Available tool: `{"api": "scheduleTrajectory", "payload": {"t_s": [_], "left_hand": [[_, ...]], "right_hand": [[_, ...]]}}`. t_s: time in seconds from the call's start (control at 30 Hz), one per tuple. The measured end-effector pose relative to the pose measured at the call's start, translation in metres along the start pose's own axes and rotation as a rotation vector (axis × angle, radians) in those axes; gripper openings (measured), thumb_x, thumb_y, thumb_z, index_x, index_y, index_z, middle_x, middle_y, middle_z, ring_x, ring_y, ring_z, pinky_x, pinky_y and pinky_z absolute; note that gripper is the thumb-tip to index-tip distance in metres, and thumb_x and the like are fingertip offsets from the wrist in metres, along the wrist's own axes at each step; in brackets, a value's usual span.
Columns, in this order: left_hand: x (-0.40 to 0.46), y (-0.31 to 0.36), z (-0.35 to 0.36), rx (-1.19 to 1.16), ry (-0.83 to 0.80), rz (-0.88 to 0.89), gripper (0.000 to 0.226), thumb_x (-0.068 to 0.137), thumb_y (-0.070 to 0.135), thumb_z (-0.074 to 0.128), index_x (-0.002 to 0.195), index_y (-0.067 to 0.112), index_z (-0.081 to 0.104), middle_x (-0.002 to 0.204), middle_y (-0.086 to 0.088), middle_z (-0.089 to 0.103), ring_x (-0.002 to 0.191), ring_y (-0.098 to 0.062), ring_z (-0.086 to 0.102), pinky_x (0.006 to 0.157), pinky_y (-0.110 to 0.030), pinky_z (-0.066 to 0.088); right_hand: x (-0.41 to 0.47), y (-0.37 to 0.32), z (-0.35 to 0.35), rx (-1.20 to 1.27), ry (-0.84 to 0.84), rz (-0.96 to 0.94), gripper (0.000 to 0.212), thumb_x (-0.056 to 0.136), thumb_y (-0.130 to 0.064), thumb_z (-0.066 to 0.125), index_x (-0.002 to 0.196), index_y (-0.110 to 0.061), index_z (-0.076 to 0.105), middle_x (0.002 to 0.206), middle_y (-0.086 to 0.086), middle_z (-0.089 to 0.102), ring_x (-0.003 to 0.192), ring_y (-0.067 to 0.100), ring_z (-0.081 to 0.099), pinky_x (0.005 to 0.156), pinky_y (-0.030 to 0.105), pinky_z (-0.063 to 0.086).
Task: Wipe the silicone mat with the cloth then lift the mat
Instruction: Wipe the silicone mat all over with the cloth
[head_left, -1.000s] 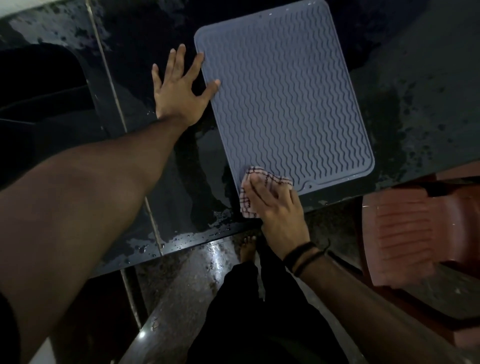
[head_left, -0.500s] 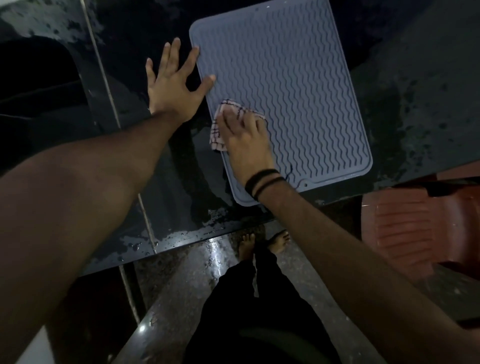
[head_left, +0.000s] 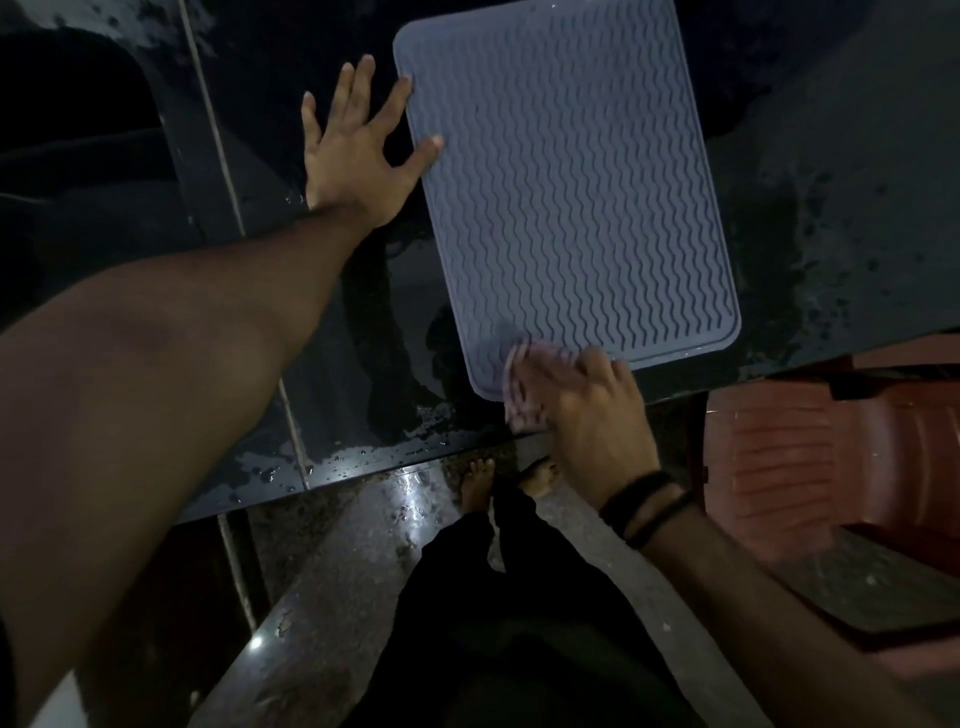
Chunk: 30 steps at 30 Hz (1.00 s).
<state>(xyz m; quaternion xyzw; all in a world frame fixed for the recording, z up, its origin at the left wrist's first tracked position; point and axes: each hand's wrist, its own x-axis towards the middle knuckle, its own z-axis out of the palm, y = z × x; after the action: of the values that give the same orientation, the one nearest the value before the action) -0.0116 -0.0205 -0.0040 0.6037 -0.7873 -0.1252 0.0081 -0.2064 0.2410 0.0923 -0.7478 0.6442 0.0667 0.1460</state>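
A grey-blue silicone mat (head_left: 566, 187) with wavy ridges lies flat on the dark wet counter (head_left: 841, 218). My left hand (head_left: 353, 150) rests flat with fingers spread, thumb and forefinger touching the mat's left edge. At the mat's near left corner my right hand (head_left: 587, 405) presses a checked cloth (head_left: 519, 395), blurred by motion and mostly hidden under the fingers. Two black bands circle my right wrist.
A dark sink basin (head_left: 78, 130) lies at the far left behind a metal strip. A red plastic chair (head_left: 831, 457) stands at the right below the counter edge. My bare feet (head_left: 483, 478) stand on the wet floor.
My right hand has dragged the cloth from the mat's left middle edge back down to its near left corner. My left hand has stayed at the mat's left edge.
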Motion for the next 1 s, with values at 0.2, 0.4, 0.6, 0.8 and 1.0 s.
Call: {"api": "scheduleTrajectory", "payload": {"t_s": [0.2,0.4,0.6,0.8,1.0], "left_hand": [[0.000,0.000,-0.001,0.020,-0.003,-0.001,0.079,0.096,0.080,0.021,0.163,0.039,0.014,0.173,-0.003,0.002,0.159,-0.019,-0.002,0.126,-0.055,-0.004],[0.000,0.000,0.000,0.027,0.019,0.000,0.078,0.096,0.078,0.020,0.163,0.038,0.016,0.173,-0.004,0.005,0.159,-0.020,0.000,0.126,-0.056,-0.001],[-0.002,0.002,-0.001,0.012,0.012,-0.008,0.077,0.096,0.078,0.019,0.162,0.039,0.016,0.173,-0.002,0.004,0.159,-0.019,-0.001,0.126,-0.056,-0.002],[-0.001,-0.001,-0.002,0.001,0.008,-0.008,0.077,0.096,0.079,0.019,0.163,0.039,0.015,0.173,-0.002,0.003,0.159,-0.019,-0.002,0.126,-0.056,-0.002],[-0.001,0.000,0.000,0.016,0.027,0.007,0.078,0.096,0.079,0.018,0.162,0.038,0.017,0.172,-0.004,0.005,0.159,-0.020,0.000,0.126,-0.057,-0.001]], "right_hand": [[0.117,0.002,-0.037,0.043,0.288,0.089,0.051,0.080,-0.014,0.048,0.130,-0.015,0.053,0.134,0.003,0.054,0.108,0.033,0.048,0.086,0.043,0.039],[0.144,-0.012,0.007,-0.129,0.031,0.060,0.064,0.085,-0.016,0.050,0.146,-0.011,0.032,0.151,0.011,0.032,0.128,0.038,0.035,0.103,0.050,0.028],[0.038,-0.010,0.039,-0.072,0.095,0.048,0.070,0.074,-0.010,0.042,0.144,-0.013,0.039,0.150,0.006,0.039,0.106,0.032,0.031,0.097,0.049,0.040],[-0.017,-0.002,0.030,-0.052,0.032,0.012,0.056,0.077,-0.007,0.051,0.133,-0.017,0.051,0.141,0.002,0.049,0.095,0.030,0.039,0.082,0.041,0.041],[0.058,-0.002,-0.028,0.058,0.218,0.108,0.045,0.078,-0.012,0.039,0.118,-0.017,0.059,0.120,0.001,0.061,0.104,0.028,0.048,0.081,0.039,0.038]]}}
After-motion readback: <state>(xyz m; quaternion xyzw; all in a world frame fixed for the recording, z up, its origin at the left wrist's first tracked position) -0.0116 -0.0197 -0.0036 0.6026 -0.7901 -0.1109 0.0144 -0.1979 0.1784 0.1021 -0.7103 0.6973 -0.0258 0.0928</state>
